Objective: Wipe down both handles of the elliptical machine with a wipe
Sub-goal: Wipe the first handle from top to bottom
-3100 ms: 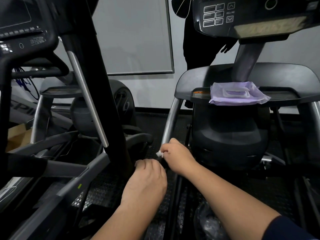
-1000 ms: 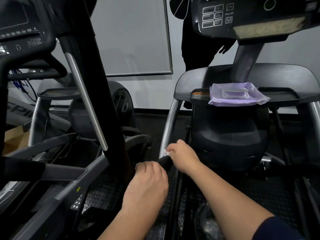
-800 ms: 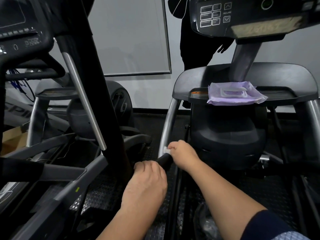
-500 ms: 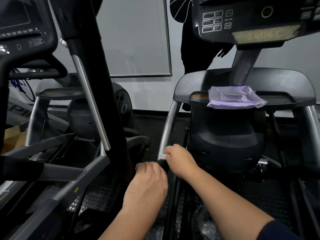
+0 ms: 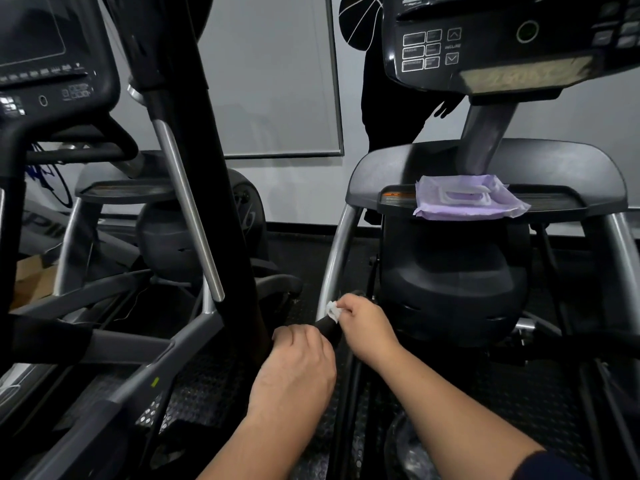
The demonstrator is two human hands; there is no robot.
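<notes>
Now white wipe (image 5: 332,310) crumpled in R hand (image 5: 367,327), on black handle (image 5: 327,329).

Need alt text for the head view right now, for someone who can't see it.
Right hand presses a small white wipe against the black handle of an elliptical machine, while the left hand grips the same handle just below. A purple wipes pack lies on the machine's shelf beyond the hands.

pale wall (image 5: 298,188), framed whiteboard (image 5: 270,81), dark rubber floor (image 5: 207,382).
</notes>
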